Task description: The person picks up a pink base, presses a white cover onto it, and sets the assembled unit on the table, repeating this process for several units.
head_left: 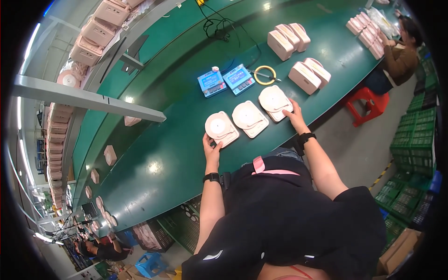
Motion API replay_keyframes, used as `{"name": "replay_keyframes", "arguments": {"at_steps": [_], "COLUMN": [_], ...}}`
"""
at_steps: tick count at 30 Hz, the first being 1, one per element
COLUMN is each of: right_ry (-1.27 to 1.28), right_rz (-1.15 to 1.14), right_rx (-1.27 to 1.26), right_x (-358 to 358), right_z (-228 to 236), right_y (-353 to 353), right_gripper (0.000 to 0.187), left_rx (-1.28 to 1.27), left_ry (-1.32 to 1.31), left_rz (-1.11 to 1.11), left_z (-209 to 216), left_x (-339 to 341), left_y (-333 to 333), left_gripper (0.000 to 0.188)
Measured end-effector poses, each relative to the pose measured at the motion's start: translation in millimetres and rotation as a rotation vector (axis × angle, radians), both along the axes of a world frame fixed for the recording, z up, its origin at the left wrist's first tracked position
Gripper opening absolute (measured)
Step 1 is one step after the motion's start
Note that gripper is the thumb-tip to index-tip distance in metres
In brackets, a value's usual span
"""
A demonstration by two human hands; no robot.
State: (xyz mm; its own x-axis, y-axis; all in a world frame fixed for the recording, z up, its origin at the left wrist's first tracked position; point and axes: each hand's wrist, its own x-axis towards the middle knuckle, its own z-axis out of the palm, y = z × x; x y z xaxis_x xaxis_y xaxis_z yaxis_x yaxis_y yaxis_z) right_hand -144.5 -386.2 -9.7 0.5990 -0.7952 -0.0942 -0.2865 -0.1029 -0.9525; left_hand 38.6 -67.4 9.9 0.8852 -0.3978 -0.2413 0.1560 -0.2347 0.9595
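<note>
The left hand (211, 148) lies open at the centre of the frame, its fingertips touching the near edge of the left pink unit (221, 128), a flat squarish case with a round white disc on top. The right hand (295, 116), just right of centre, is also open, with its fingers resting on the near right corner of the right pink unit (275, 102). Between them lies the middle pink unit (249, 118), untouched. All three lie in a slanted row on the green belt (154, 163).

To handle them well, I judge it best to keep both palms flat, press evenly on the case edges rather than the discs, and keep the row straight.

Farther up the frame sit two blue meters (226, 80) side by side, a yellow ring (265, 74) just beside them, and upright pink units (298, 56) beyond. At the upper right a seated co-worker (401, 56) handles more units.
</note>
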Motion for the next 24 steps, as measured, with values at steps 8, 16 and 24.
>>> {"name": "replay_keyframes", "arguments": {"at_steps": [8, 16, 24], "right_ry": [0.005, 0.039, 0.150], "right_rz": [0.017, 0.074, 0.062], "right_rx": [-0.022, -0.128, -0.180], "right_x": [0.1, -2.9, 0.6], "right_z": [-5.1, 5.0, 17.9], "right_y": [-3.2, 1.7, 7.5], "right_gripper": [0.061, 0.077, 0.092], "left_rx": [0.022, -0.052, -0.200], "left_ry": [-0.010, 0.017, 0.041], "left_rz": [-0.003, 0.009, 0.000], "left_z": [1.7, -6.0, 1.1], "left_x": [-1.5, 0.8, -0.2], "left_y": [-1.2, 3.8, 0.3], "left_gripper": [0.073, 0.074, 0.067]}}
